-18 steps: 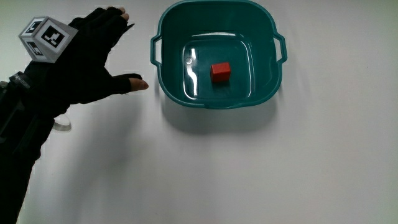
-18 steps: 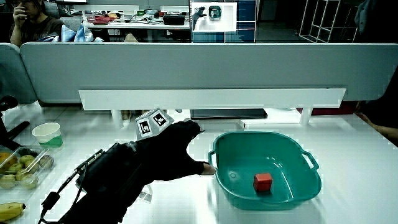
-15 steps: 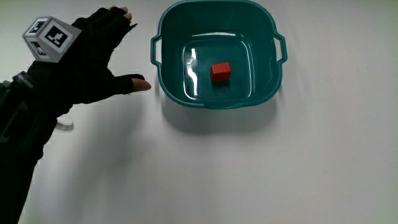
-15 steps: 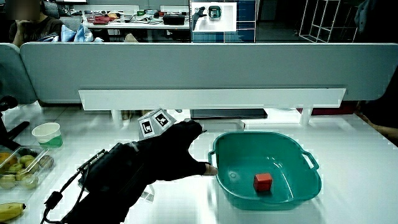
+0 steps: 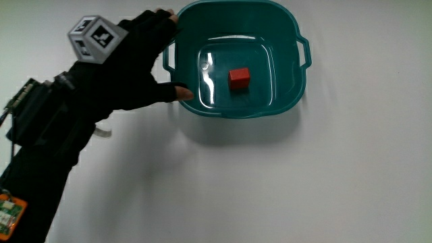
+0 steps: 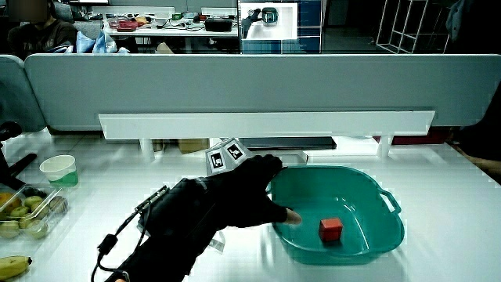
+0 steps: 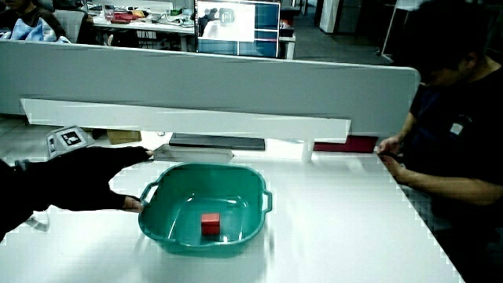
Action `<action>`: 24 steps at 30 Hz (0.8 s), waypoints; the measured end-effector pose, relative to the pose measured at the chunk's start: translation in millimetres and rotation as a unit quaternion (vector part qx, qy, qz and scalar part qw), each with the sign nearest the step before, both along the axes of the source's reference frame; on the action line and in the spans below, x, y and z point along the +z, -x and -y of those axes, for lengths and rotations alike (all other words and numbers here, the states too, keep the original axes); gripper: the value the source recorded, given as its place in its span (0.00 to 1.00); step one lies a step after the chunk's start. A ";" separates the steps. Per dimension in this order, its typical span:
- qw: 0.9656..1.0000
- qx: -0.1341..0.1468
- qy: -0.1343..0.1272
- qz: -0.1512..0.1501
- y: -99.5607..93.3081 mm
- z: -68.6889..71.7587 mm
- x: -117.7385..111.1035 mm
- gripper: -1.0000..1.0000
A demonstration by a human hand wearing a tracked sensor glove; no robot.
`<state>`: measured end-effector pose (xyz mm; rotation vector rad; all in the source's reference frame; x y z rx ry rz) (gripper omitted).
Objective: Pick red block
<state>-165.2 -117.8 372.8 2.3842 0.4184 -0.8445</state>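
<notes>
White tabletop (image 5: 283,189): hand (image 5: 128,74) just slid over the tub (image 5: 297,88) rim, fingers (image 5: 158,23) spread wide, block (image 5: 239,77) next

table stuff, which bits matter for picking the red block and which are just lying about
For the job:
red block, in the basin
teal basin
hand, at the basin's rim, fingers spread

Lying about:
paper cup
fruit tray
banana

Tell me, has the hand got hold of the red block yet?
No. The red block lies alone on the floor of the teal tub, while the hand is at the tub's rim with fingers spread, holding nothing.
</notes>
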 end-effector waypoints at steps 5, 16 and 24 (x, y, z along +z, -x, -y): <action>1.000 0.008 -0.002 0.010 -15.9 4.6 1.1 0.50; 0.999 -0.001 0.037 0.005 -46.6 16.0 21.3 0.50; 0.998 0.023 0.029 0.049 -75.1 17.6 40.9 0.50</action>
